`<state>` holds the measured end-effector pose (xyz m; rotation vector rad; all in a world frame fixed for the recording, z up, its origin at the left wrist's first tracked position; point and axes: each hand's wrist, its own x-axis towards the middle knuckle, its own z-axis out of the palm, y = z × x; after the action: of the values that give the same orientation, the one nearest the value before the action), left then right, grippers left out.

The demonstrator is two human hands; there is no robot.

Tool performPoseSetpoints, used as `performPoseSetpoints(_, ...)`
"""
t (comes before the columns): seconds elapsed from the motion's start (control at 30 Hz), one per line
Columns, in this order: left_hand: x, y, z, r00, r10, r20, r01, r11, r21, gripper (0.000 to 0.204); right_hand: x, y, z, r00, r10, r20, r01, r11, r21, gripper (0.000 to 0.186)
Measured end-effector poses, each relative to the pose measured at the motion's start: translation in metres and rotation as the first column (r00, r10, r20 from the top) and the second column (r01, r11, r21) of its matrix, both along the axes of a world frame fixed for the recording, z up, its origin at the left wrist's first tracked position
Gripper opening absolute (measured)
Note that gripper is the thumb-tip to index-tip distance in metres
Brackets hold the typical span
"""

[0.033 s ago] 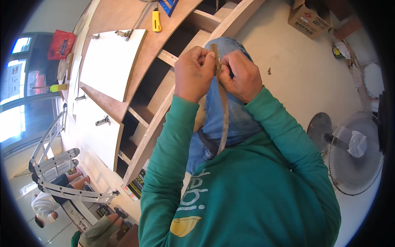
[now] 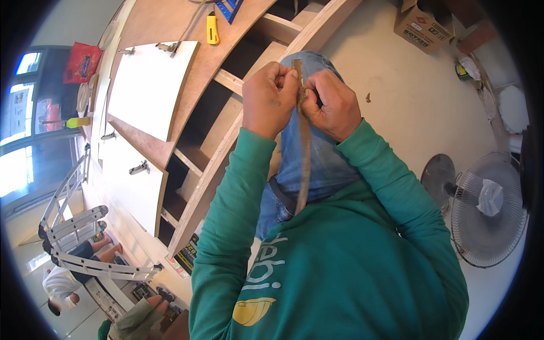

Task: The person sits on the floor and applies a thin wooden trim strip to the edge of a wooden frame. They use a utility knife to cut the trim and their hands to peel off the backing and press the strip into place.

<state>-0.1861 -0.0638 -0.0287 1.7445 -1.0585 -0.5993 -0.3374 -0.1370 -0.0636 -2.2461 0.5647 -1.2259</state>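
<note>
A long, narrow brownish strip [image 2: 305,153] runs down over my jeans [image 2: 334,156] toward my shirt; I cannot tell its exact material. My left hand [image 2: 268,101] pinches it near its upper end with thumb and forefinger. Just to the right, my right hand [image 2: 333,106] is closed on the same strip, its fingers curled in. The strip's top end pokes up between the two hands. Parts of it are hidden behind my fingers.
To my left lies a wooden cabinet frame [image 2: 207,187] with open compartments. White hinged panels [image 2: 152,88], a yellow utility knife [image 2: 212,30] and a blue square [image 2: 229,8] rest on it. A fan [image 2: 488,209] stands right, a cardboard box [image 2: 422,27] far right. Two people and a folding ladder [image 2: 79,222] are left.
The strip's lower length has swung slightly left and looks straighter. Both hands keep their hold in nearly the same place; the surroundings have shifted a little left in view.
</note>
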Motion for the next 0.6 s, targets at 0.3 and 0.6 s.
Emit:
performPoseSetpoints(0.3, -0.023, -0.016, -0.037, 0.973, 0.059, 0.225, -0.019, 0.984, -0.177, 0.015, -0.03, -0.035, 0.007, 0.989, 0.096, -0.108, -0.102, 0.994, -0.046, 0.012)
performPoseSetpoints(0.6, -0.055, 0.001, -0.033, 0.932, 0.137, 0.335, -0.053, 0.967, -0.247, 0.015, -0.037, -0.059, 0.012, 0.951, 0.254, -0.174, -0.191, 0.931, 0.312, 0.014)
